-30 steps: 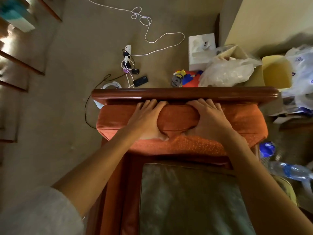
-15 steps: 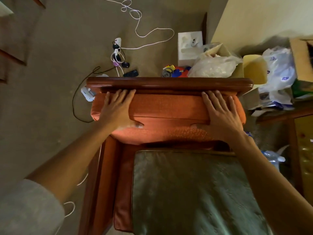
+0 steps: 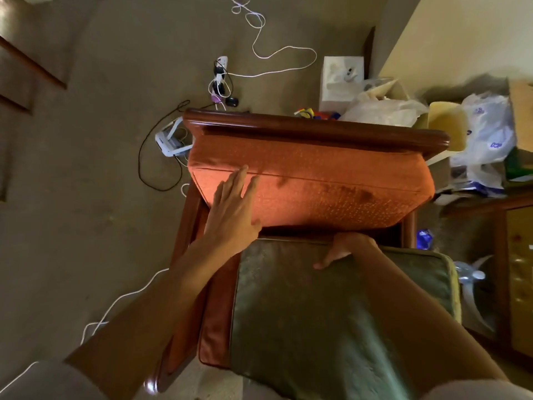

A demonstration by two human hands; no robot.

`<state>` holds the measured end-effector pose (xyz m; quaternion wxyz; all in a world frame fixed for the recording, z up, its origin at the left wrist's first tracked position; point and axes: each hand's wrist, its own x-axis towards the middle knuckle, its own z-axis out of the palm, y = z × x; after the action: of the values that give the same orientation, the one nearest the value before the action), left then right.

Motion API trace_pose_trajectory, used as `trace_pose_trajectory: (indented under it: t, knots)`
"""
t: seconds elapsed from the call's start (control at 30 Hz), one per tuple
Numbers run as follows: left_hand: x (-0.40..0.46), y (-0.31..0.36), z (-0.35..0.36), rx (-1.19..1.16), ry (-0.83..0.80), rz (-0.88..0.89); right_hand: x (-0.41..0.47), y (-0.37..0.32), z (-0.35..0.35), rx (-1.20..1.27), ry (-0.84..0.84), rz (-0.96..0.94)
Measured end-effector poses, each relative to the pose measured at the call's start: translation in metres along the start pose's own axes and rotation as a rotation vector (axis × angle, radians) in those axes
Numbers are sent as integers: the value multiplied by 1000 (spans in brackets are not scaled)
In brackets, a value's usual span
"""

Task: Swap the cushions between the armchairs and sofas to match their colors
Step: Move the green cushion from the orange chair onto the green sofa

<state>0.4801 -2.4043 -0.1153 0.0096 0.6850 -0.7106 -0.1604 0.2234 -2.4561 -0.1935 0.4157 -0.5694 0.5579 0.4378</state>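
An orange back cushion (image 3: 331, 183) leans against the wooden back rail (image 3: 317, 127) of the armchair. My left hand (image 3: 233, 209) lies flat on the cushion's left part, fingers straight. A green seat cushion (image 3: 331, 319) lies on the seat, on top of an orange seat cushion (image 3: 215, 327) that shows along its left side. My right hand (image 3: 343, 249) reaches over the green cushion's back edge. Its fingers go down into the gap behind it and are hidden, while the thumb lies on top.
Behind the chair, a power strip (image 3: 220, 79) and white cables (image 3: 259, 44) lie on the carpet. Plastic bags (image 3: 380, 109), a white box (image 3: 341, 79) and cardboard pile up at the right, beside a wooden cabinet (image 3: 516, 269). The wall (image 3: 450, 39) is at the back right.
Both hands left the top of the orange back cushion. My left hand slid down its left face, and my right hand dropped to the back edge of the green seat cushion.
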Motion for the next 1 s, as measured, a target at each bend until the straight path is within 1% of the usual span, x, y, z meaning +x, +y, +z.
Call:
trace_pose_trajectory:
  t: [0.07, 0.13, 0.23, 0.3, 0.33, 0.4, 0.5, 0.6, 0.7, 0.77, 0.93, 1.0]
  knots:
    - [-10, -3, -10, 1, -29, -21, -6, -12, 3, -14, -8, -45]
    - [-22, -5, -14, -17, -128, -19, -19, -24, 15, -49, 75, -103]
    - [-43, -1, -11, 10, -401, 96, -55, -38, 39, -131, 155, -170]
    - [-58, -1, -2, 111, -580, 169, -86, -45, 57, -159, 217, -239]
    - [-66, -3, 3, 160, -639, 210, -103, -46, 68, -170, 261, -282]
    - [-82, -8, 8, 178, -692, 279, -137, -46, 90, -186, 346, -361]
    - [-115, -2, -3, 75, -724, 337, -187, -44, 127, -203, 453, -412]
    - [-158, 4, -13, -41, -659, 340, -225, -46, 165, -211, 529, -398]
    - [-197, 10, -28, 3, -575, 466, -257, -48, 205, -205, 590, -367]
    - [-221, 18, -43, 21, -559, 541, -278, -47, 230, -168, 620, -337]
    - [-286, 30, -84, 204, -425, 803, -338, -54, 313, 3, 768, -240]
    - [-311, 31, -98, 240, -357, 878, -359, -60, 346, 66, 832, -206]
